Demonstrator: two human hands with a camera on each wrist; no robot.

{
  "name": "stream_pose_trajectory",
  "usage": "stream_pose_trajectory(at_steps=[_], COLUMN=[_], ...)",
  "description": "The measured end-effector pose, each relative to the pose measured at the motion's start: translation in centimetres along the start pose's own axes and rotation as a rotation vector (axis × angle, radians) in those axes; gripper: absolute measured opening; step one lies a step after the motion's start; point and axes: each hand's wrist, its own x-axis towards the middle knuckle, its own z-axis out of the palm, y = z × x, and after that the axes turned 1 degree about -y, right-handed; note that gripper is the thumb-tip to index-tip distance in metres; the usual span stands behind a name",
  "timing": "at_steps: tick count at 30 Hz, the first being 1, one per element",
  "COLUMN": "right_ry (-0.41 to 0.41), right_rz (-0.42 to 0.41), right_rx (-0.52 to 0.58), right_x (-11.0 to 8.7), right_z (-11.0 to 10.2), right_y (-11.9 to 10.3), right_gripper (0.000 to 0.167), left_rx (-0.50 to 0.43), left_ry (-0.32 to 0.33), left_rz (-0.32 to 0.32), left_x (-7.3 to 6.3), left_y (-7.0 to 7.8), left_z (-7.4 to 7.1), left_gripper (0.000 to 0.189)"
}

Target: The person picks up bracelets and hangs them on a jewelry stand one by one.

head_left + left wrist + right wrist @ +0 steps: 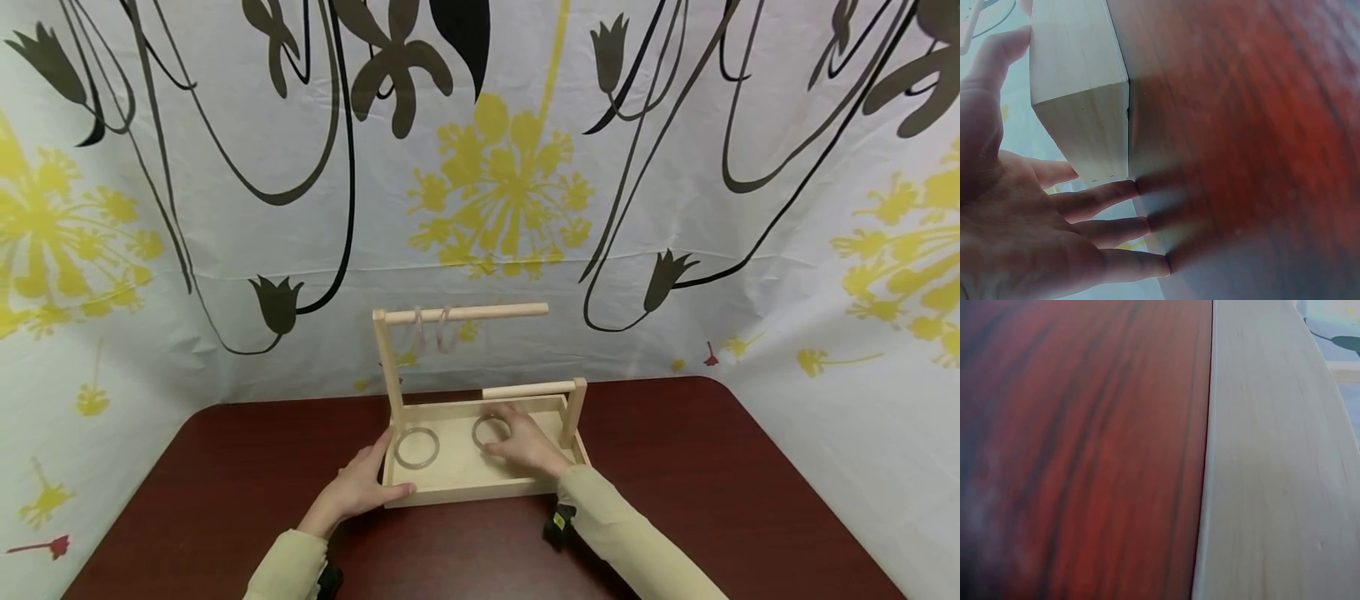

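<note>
A shallow wooden tray (453, 481) stands on the table, with a post at each end bearing a horizontal dowel. My left hand (358, 483) rests against its left end, thumb over the front rim. In the left wrist view, its fingers (1094, 199) extend past the tray's corner, fingertips at the tabletop. My right hand (525, 442) reaches inside the tray and holds a clear ring (474, 433) between thumb and fingers. Another clear ring (397, 450) lies at the tray's left end. The right wrist view shows the tray's front wall (1266, 462), but not the hand.
Two pinkish rings (444, 333) hang on the tall upper dowel (502, 311), which extends right from the left post (388, 367). A lower dowel (528, 389) points left from the right post (573, 412). Behind the dark red table (675, 467) hangs a patterned cloth (480, 233).
</note>
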Motion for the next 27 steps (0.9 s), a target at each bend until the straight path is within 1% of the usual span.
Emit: stream_pose_trajectory(at_steps=[9,20,27], right_ry=[-0.082,-0.165,-0.170], right_rz=[-0.019,-0.086,-0.044], right_rx=[0.007,-0.001,-0.013], right_x=[0.1,0.4,0.4], right_z=[0.8,2.3,2.9], right_y=[-1.4,-3.3,-3.8], right_gripper=[0.068,0.068,0.081], left_rx=[-0.006,-0.004,0.006], left_ry=[-0.004,-0.020,-0.013], left_rz=[-0.005,-0.015,-0.011], left_x=[-0.1,-0.1,-0.1], left_y=[-0.1,0.1,-0.1], left_z=[-0.1,-0.3,-0.2], left_gripper=[0.102,0.101,0.102])
